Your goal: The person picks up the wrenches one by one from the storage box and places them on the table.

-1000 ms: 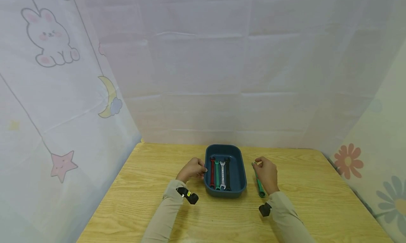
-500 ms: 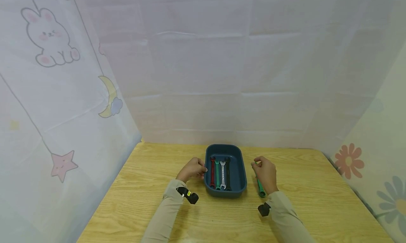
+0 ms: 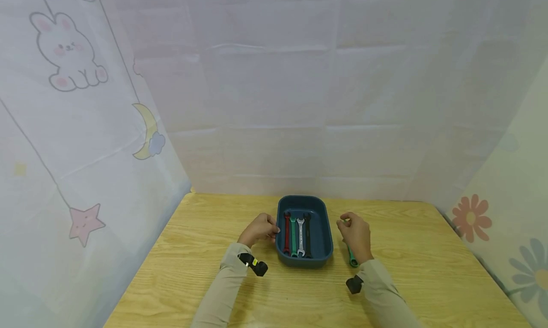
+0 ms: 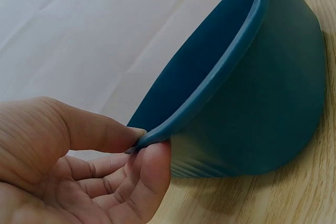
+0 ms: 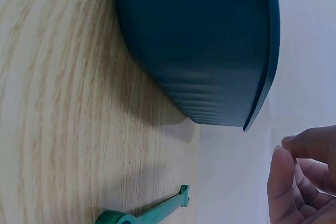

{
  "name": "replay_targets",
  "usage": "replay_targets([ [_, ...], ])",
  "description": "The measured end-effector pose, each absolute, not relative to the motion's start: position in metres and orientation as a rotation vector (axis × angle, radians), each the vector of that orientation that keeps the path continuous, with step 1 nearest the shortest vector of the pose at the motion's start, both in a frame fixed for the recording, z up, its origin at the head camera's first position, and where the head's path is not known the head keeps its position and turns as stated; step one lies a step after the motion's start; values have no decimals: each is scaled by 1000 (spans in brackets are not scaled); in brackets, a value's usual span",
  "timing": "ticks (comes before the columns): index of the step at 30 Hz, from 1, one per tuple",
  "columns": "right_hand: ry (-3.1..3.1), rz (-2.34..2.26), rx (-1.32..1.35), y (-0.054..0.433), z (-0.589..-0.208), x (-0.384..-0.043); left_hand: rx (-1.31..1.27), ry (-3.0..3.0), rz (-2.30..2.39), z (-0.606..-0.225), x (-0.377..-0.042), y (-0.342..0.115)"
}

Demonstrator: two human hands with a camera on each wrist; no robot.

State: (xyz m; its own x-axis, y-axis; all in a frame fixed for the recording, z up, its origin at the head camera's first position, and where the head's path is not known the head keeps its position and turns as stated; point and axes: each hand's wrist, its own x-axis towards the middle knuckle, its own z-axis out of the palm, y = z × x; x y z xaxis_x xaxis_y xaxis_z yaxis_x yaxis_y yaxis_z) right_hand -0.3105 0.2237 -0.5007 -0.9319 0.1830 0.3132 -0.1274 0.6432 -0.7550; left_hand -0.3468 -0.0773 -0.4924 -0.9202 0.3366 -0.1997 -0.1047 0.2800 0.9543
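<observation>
A dark blue rectangular bin (image 3: 305,262) stands on the table. My left hand (image 3: 259,229) pinches its left rim between thumb and fingers, plain in the left wrist view. Inside lie a red wrench (image 3: 287,234), a green wrench (image 3: 293,237), a silver wrench (image 3: 301,236) and a black wrench (image 3: 308,237), side by side. My right hand (image 3: 357,234) is just right of the bin, fingers loosely curled and holding nothing. Under and beyond that hand, another green wrench (image 5: 157,212) lies on the table; the hand partly hides it in the head view.
The wooden table (image 3: 192,261) extends around the bin on all sides. Behind it hangs a pale cloth backdrop (image 3: 274,157), with printed cloth to the left and right. A small black camera (image 3: 259,268) is strapped to each wrist.
My right hand has drifted slightly left, towards the bin, while the green wrench outside stays on the table. The left hand, the bin and the wrenches inside have not visibly moved.
</observation>
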Motion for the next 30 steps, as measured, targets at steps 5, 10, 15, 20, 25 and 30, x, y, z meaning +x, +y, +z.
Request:
replay_targets([
  [5,-2485,1184,-37,221,-502,-311,240,2198,1678,-490,-346,-78],
  [10,-2478,1174,-27,219,-502,-311,193,2180,1680,-490,-346,-77],
  [15,-2489,1178,-18,218,-502,-310,192,2197,1676,-493,-347,-76],
  [20,-2490,1190,-11,216,-504,-312,185,2187,1672,-491,-346,-77],
  [25,-2479,1191,-1,213,-504,-314,176,2178,1677,-490,-346,-76],
  [30,-2485,1194,-3,211,-506,-315,162,2188,1672,-490,-346,-75],
])
